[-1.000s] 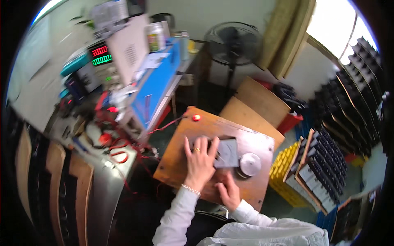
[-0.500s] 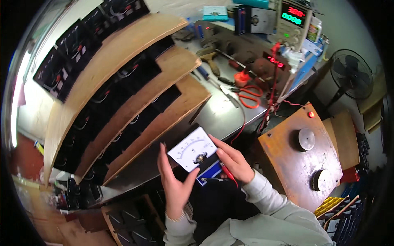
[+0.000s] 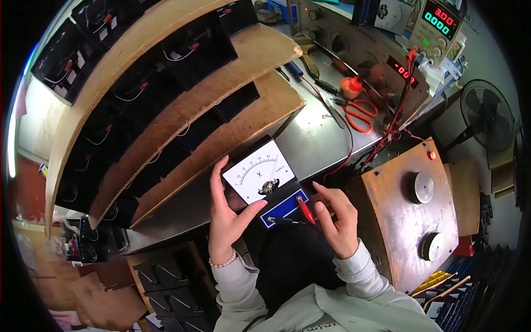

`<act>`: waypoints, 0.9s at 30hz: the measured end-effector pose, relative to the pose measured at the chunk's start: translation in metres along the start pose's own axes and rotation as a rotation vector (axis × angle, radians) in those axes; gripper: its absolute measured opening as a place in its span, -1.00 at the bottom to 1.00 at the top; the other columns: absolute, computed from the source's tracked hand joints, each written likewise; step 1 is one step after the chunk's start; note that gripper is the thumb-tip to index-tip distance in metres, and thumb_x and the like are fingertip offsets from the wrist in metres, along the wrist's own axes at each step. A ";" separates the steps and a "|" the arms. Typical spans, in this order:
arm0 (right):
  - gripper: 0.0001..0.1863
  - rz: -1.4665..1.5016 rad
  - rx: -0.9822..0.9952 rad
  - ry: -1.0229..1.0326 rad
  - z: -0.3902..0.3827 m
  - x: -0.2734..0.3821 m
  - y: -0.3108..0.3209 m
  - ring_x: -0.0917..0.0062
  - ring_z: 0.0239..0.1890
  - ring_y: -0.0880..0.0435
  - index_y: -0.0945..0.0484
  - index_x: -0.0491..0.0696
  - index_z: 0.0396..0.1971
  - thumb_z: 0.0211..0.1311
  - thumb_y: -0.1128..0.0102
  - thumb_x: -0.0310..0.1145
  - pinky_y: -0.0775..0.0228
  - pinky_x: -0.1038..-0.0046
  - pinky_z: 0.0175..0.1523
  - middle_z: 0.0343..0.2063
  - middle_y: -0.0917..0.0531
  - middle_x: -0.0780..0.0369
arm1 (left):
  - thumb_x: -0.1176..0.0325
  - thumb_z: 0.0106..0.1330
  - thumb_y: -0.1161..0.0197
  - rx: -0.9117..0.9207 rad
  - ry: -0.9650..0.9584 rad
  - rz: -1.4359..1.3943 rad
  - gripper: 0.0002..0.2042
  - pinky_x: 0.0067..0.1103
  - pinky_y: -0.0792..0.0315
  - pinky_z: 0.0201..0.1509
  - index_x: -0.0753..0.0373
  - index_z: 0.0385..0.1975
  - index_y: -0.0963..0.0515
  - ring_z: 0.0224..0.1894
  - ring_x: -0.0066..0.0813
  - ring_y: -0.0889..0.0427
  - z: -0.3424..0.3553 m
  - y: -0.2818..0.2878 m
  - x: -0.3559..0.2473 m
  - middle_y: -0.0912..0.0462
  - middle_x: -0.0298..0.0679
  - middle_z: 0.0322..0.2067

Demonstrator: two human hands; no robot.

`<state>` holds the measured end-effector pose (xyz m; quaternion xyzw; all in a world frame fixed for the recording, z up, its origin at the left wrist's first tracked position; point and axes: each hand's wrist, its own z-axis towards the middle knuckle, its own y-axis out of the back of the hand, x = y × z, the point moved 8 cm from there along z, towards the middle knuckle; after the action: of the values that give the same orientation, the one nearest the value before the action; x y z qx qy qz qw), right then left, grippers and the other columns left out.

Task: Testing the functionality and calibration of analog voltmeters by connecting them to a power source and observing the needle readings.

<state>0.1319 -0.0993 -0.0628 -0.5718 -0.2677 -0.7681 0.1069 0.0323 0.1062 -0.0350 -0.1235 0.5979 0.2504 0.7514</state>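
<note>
An analog panel voltmeter (image 3: 257,169) with a white dial and exposed movement is tilted above my lap. My left hand (image 3: 228,221) grips it by its left side, fingers along the edge and thumb at the lower front. On its blue terminal strip (image 3: 285,208), a red alligator clip (image 3: 306,211) is on the upper right terminal and a black alligator clip (image 3: 283,221) on the lower left one. My right hand (image 3: 340,221) is just right of the red clip, with fingers and thumb apart and nothing between them.
Left stand wooden shelves (image 3: 221,91) of black meter housings. On the metal bench (image 3: 310,127) lie orange-handled scissors (image 3: 360,116) and several tools. A power supply (image 3: 437,30) with lit digits is behind. To the right are a metal box (image 3: 398,205) with two round knobs and a fan (image 3: 487,113).
My right hand has let go of the meter's right edge and moved right and down. My left hand still holds the meter. The whole view has shifted somewhat.
</note>
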 end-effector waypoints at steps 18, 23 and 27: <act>0.17 -0.061 -0.031 0.278 -0.022 0.013 -0.025 -0.01 0.25 -0.39 -0.05 -0.29 0.41 -0.15 -0.53 -0.11 -0.24 0.11 0.33 0.30 -0.31 -0.12 | 0.22 0.24 -0.44 -0.266 -0.488 0.901 -0.39 -0.20 -0.37 0.26 0.36 0.24 -0.42 0.15 0.08 -0.52 -0.055 -0.073 -0.094 -0.54 0.09 0.11; 0.11 -0.564 -0.313 0.198 -0.091 -0.024 0.102 0.06 0.24 -0.42 -0.20 -0.23 0.33 -0.27 -0.53 -0.08 -0.30 0.13 0.23 0.24 -0.40 -0.08 | 0.45 0.17 -0.49 0.140 -0.141 0.255 -0.13 -0.28 -0.36 0.35 0.37 0.45 -0.10 0.34 -0.05 -0.39 -0.086 -0.137 -0.047 -0.37 0.10 0.29; 0.12 -1.033 -0.770 -0.292 -0.172 -0.048 0.264 0.06 0.03 -0.50 -0.26 -0.23 0.28 -0.40 -0.59 -0.10 -0.33 0.12 0.15 0.02 -0.49 -0.01 | 0.54 0.24 -0.38 0.377 -0.079 0.272 -0.21 -0.33 -0.42 0.30 0.35 0.45 -0.08 0.22 -0.08 -0.51 -0.090 -0.165 -0.025 -0.48 0.08 0.20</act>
<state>0.1299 -0.4182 -0.0660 -0.4654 -0.2254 -0.6762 -0.5247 0.0393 -0.0820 -0.0523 0.1105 0.6155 0.2379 0.7432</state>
